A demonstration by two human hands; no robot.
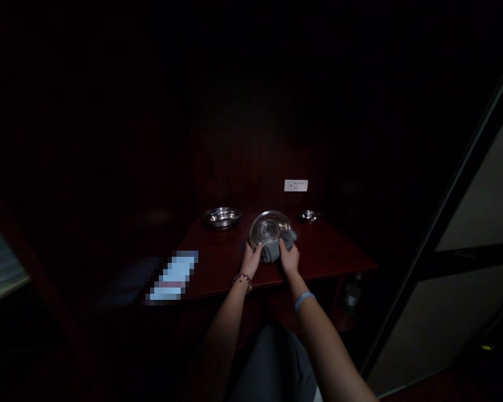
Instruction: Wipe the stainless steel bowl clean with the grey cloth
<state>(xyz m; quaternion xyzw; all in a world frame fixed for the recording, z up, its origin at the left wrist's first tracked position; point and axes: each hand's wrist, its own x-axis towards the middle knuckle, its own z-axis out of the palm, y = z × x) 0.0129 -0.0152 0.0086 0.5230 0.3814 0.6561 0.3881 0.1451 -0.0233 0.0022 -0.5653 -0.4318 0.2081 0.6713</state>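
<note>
A shiny metal bowl (266, 228) is tilted up above the dark red table, its inside facing me. My left hand (251, 260) grips its lower left rim, thumb on the inside. At its lower right, my right hand (289, 258) is closed on a grey cloth (271, 250), which lies against the bowl's lower edge and bunches up beside the right rim. The fingers behind the bowl and cloth are hidden.
On the red table (222, 268), wide metal bowls (222, 216) sit at back left and a small metal bowl (309, 216) at back right. A white socket panel (295, 185) is on the wall. A bottle (351, 297) stands below right.
</note>
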